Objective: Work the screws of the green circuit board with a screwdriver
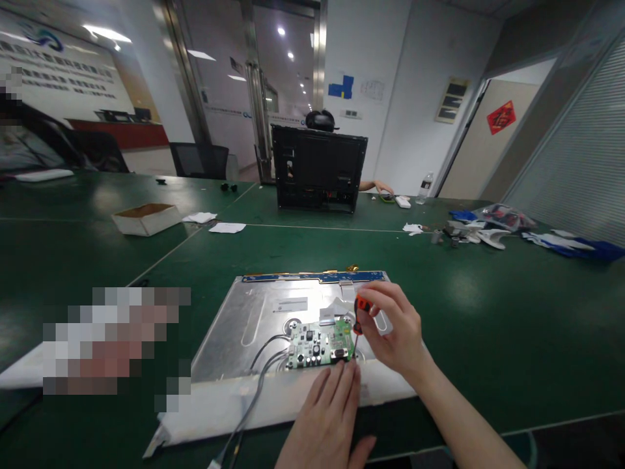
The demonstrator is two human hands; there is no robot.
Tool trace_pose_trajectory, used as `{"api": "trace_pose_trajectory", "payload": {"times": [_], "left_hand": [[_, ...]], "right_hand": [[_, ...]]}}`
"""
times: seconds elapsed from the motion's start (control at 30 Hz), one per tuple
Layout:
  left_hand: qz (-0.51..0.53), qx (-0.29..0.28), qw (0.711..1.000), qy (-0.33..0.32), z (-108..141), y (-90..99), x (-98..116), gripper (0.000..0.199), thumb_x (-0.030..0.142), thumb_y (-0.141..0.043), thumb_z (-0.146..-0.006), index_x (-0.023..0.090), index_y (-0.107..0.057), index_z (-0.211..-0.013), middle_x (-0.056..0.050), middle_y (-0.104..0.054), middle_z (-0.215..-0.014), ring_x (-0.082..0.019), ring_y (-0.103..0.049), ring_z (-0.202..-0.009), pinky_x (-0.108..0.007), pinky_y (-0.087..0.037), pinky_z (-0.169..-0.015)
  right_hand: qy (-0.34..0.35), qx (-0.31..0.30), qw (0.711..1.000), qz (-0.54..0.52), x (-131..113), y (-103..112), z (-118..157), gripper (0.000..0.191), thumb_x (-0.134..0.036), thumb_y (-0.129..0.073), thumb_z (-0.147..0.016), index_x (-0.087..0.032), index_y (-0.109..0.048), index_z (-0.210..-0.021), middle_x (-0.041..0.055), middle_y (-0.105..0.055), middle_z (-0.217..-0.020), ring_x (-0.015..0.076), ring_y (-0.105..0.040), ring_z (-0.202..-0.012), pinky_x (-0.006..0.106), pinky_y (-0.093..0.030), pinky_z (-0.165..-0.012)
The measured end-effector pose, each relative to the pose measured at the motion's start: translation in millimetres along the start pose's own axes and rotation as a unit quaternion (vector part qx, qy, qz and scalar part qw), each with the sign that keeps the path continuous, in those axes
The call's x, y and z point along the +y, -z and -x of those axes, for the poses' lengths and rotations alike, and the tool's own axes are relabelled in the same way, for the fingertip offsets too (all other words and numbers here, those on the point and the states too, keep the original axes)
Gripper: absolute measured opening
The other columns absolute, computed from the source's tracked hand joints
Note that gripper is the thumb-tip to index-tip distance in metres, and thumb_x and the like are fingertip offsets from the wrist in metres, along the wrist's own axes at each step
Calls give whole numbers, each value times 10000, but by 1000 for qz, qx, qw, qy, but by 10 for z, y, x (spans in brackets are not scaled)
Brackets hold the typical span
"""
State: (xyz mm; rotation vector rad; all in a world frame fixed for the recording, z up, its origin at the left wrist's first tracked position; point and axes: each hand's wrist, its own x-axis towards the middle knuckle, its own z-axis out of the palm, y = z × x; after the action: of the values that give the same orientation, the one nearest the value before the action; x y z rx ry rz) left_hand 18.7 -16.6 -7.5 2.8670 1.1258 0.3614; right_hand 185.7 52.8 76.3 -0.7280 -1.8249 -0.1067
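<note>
In the head view, a shallow white box (146, 221) with a brown inside sits open at the left of the green table (469, 312). At the right, a clear plastic bag (505, 216) holds items too blurred to name, and a capped clear bottle (426, 187) stands farther back. The silver display panel (232, 326) lies back-up in front of the person, with a blue circuit strip (312, 277) along its far edge and white wrapping (205, 410) along its near edge. Green tabletop stretches from the panel's right side toward the bag, and the table's near edge crosses the lower right.

The right hand (395, 326) reaches in from the lower right, its thumb and fingers pinched on a red-and-black screwdriver (361, 314) held nearly upright, shaft down at the right end of the green circuit board (319, 344). That board lies on the panel, dark cables (266, 371) leaving its left side. The left hand (329, 410) is palm down, fingers extended and close together, thumb apart, fingertips at the board's near edge. Across the table, another person's hand (383, 187) rests beside the black monitor (319, 166)
</note>
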Motion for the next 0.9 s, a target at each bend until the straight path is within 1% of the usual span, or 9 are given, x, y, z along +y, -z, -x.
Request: {"api": "trace_pose_trajectory", "payload": {"times": [0.1,0.2,0.27,0.37,0.53,0.7,0.8,0.9], "left_hand": [[0,8,1000,0,4,-4,-3,683,410,-543,-851,108,-323,-1423,-152,-392,-1450,-305,-392,-1292,-419,-309,-1066],[-6,2,1000,-3,-1,-8,-4,683,412,-542,-851,103,-328,-1421,-155,-396,-1446,-307,-400,-1286,-421,-315,-1061],[-12,-2,1000,-7,-8,-11,-5,686,415,-541,-851,88,-333,-1417,-163,-401,-1441,-314,-408,-1280,-428,-319,-1057],[-9,-1,1000,-8,-13,-13,-8,683,425,-529,-857,89,-332,-1418,-162,-405,-1439,-310,-410,-1278,-426,-315,-1057],[0,9,1000,-6,2,-21,-10,681,416,-520,-861,108,-310,-1431,-152,-386,-1454,-303,-382,-1301,-419,-294,-1068],[0,6,1000,-5,3,-27,-8,679,429,-509,-864,114,-312,-1432,-150,-391,-1451,-304,-389,-1295,-419,-286,-1069],[1,14,1000,-9,-6,-29,-7,677,433,-511,-863,112,-319,-1428,-152,-399,-1445,-304,-395,-1287,-418,-290,-1065],[0,14,1000,-9,-13,-33,-6,665,425,-516,-860,110,-336,-1417,-152,-405,-1441,-308,-396,-1283,-427,-294,-1060]], "right_hand": [[-5,-12,1000,3,-1,1,-1,338,-101,-502,-848,-218,-524,-1164,103,-622,-1066,183,-638,-864,312,-563,-656],[-3,11,1000,-2,1,-13,-4,310,-164,-590,-826,-215,-512,-1121,92,-645,-1010,192,-643,-861,309,-559,-644],[-8,29,1000,-8,2,-28,-4,339,-187,-644,-800,-218,-494,-1102,73,-659,-964,170,-648,-784,291,-554,-620],[-22,29,999,-7,-1,-41,2,363,-152,-623,-802,-217,-470,-1124,62,-675,-951,137,-644,-690,271,-548,-597],[-30,9,1000,1,1,-28,14,367,-130,-541,-808,-221,-457,-1154,80,-674,-1038,155,-659,-759,287,-551,-610],[-22,7,1000,-1,17,-11,-2,339,-116,-511,-803,-217,-481,-1125,93,-635,-1037,196,-629,-902,301,-543,-629],[-4,22,1000,20,20,-9,-18,306,-152,-570,-805,-221,-505,-1096,88,-589,-984,194,-606,-853,313,-540,-628],[12,36,999,33,20,-16,-28,329,-205,-649,-790,-230,-513,-1089,58,-561,-915,175,-590,-778,319,-538,-638]]}}
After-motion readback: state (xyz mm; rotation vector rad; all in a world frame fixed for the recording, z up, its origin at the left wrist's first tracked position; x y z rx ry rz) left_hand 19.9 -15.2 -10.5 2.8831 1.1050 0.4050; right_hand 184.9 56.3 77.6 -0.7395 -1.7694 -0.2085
